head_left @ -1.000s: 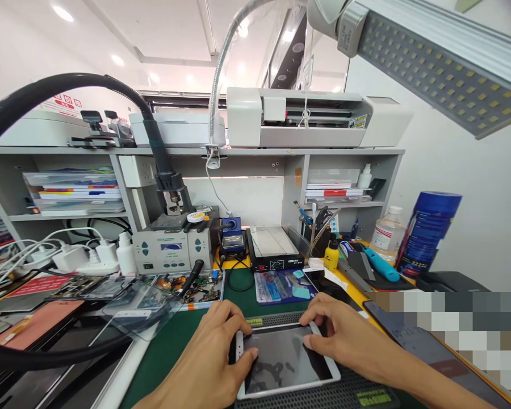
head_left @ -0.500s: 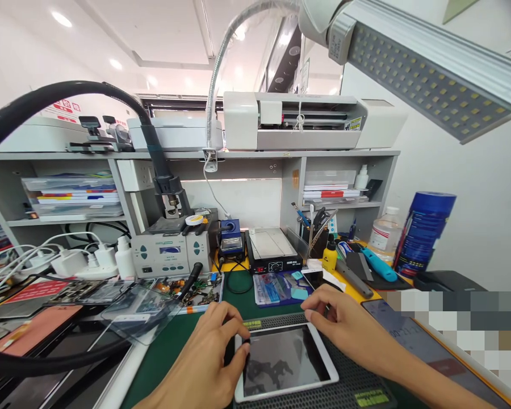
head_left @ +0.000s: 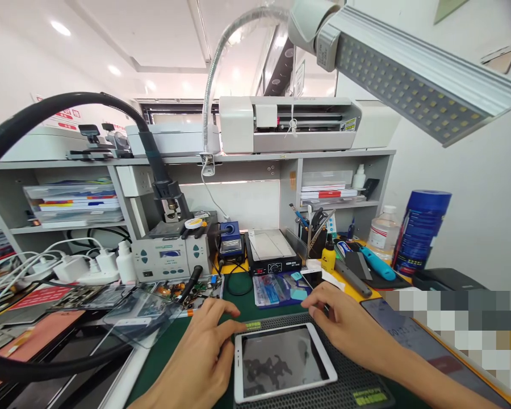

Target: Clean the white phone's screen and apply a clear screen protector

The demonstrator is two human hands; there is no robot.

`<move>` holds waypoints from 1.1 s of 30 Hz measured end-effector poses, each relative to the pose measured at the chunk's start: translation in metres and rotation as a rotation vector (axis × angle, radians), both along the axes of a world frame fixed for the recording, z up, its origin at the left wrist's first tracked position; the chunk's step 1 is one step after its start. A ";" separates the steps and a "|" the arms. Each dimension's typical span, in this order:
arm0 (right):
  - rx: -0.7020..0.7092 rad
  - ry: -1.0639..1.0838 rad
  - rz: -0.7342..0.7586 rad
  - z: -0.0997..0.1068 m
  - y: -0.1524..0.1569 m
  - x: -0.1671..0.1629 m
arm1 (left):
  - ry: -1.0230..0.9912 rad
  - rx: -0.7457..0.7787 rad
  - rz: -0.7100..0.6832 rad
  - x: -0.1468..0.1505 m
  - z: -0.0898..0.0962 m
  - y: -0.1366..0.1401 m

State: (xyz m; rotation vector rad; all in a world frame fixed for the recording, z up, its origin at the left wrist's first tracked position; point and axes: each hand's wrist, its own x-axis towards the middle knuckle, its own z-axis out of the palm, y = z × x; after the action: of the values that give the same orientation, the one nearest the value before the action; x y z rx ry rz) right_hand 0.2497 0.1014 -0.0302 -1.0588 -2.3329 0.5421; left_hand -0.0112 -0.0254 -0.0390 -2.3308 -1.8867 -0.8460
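A white-framed tablet (head_left: 285, 360) lies screen up on a black perforated mat (head_left: 344, 358), with blotchy dark patches on its glossy screen. My left hand (head_left: 213, 346) is beside the tablet's left edge, fingers apart and holding nothing. Its index fingertip reaches toward the upper left corner; whether it touches the frame I cannot tell. Beyond the upper right corner is my right hand (head_left: 340, 318). Its fingers are loosely curved, thumb and index slightly apart, with nothing visible between them.
Phones and a clear plastic sheet (head_left: 140, 318) crowd the left, under a black flexible hose (head_left: 68, 99). Behind stand a grey soldering station (head_left: 170, 253), a hot plate (head_left: 272, 250) and a yellow bottle (head_left: 329, 258). A large tablet (head_left: 426, 341) lies right. An LED lamp (head_left: 409, 85) hangs overhead.
My left thumb and index finger have parted and drawn back left from the tablet's left edge. My right hand is almost unmoved. The whole view has shifted slightly.
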 end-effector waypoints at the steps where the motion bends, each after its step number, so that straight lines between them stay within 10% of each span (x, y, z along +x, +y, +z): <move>1: 0.010 -0.001 0.016 0.001 0.000 0.000 | 0.013 0.008 -0.005 0.000 -0.001 0.000; 10: 0.329 -0.095 0.221 -0.002 -0.001 0.006 | 0.094 -0.058 -0.041 -0.001 0.001 -0.001; 33: 0.390 -0.186 0.299 -0.008 0.001 0.009 | 0.094 0.003 -0.109 -0.004 -0.008 0.001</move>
State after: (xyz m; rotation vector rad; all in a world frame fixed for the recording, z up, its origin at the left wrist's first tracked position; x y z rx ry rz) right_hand 0.2582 0.1027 -0.0379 -0.6054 -2.6362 0.0819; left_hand -0.0151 -0.0242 -0.0471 -2.4444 -1.7365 -0.7325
